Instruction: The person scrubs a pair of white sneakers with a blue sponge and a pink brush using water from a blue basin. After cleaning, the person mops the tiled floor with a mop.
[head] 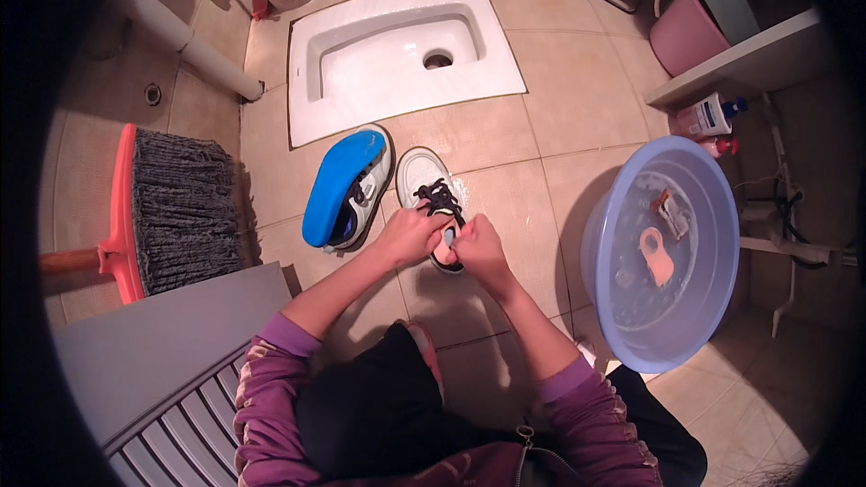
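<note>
A white sneaker (418,172) with dark laces (438,195) stands on the tiled floor, toe pointing away from me. My left hand (413,237) grips the left side of its opening near the tongue. On the opposite side, my right hand (484,253) is closed at the collar, where a dark strip runs up to the laces; whether that strip is lace or collar edge I cannot tell. A light insole with a grey patch shows between my hands. Just left stands the other white sneaker (372,193), with a blue insole (342,189) lying across its top.
A blue plastic basin (612,311) at right holds water, a peach-coloured scrubber (656,257) and a brush (672,215). Beyond the shoes lies a white squat toilet (399,105). A mop (186,213) and a grey slatted stool (176,325) are at left; pump bottles (707,115) stand behind the basin.
</note>
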`<action>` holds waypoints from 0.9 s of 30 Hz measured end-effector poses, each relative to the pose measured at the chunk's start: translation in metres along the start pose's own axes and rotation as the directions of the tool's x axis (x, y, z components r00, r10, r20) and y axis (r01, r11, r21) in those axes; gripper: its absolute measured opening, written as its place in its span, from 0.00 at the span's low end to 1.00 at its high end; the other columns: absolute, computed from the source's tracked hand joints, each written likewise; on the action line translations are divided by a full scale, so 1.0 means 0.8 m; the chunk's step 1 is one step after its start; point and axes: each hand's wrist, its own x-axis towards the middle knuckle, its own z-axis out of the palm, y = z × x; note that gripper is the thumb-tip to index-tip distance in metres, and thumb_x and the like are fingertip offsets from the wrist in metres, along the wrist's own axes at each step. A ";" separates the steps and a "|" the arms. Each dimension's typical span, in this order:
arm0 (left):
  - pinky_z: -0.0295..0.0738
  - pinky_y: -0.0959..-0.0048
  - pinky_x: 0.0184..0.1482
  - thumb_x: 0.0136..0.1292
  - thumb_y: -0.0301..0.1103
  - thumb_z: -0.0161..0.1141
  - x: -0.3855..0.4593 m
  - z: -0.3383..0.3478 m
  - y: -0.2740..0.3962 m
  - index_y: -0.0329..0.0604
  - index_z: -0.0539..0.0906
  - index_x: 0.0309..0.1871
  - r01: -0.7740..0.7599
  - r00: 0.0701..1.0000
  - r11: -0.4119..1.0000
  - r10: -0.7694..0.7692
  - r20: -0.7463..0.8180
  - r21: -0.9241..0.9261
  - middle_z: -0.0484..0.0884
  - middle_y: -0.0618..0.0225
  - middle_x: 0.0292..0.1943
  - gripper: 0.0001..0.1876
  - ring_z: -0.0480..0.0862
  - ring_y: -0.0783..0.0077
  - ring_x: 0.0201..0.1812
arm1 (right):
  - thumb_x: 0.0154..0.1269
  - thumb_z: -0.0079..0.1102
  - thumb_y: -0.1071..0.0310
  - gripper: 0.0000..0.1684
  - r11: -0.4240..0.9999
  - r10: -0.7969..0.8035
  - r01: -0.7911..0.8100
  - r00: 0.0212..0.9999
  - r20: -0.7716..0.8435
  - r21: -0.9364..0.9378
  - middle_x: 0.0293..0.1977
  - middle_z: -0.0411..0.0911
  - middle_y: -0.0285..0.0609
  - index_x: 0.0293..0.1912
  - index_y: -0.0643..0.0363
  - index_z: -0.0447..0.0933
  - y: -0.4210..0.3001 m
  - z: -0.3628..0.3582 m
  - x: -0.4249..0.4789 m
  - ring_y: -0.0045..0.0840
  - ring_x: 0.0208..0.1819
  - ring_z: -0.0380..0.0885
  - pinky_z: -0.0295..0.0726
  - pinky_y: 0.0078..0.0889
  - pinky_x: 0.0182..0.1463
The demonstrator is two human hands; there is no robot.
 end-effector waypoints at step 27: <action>0.78 0.62 0.35 0.51 0.33 0.56 -0.007 -0.001 0.008 0.50 0.82 0.43 0.040 0.996 0.996 -0.046 0.083 0.075 0.81 0.59 0.31 0.14 0.80 0.58 0.39 | 0.47 0.59 0.61 0.16 0.680 -0.047 -0.121 0.977 -0.208 -0.723 0.32 0.76 0.52 0.35 0.59 0.70 0.012 0.000 0.000 0.45 0.37 0.77 0.75 0.47 0.41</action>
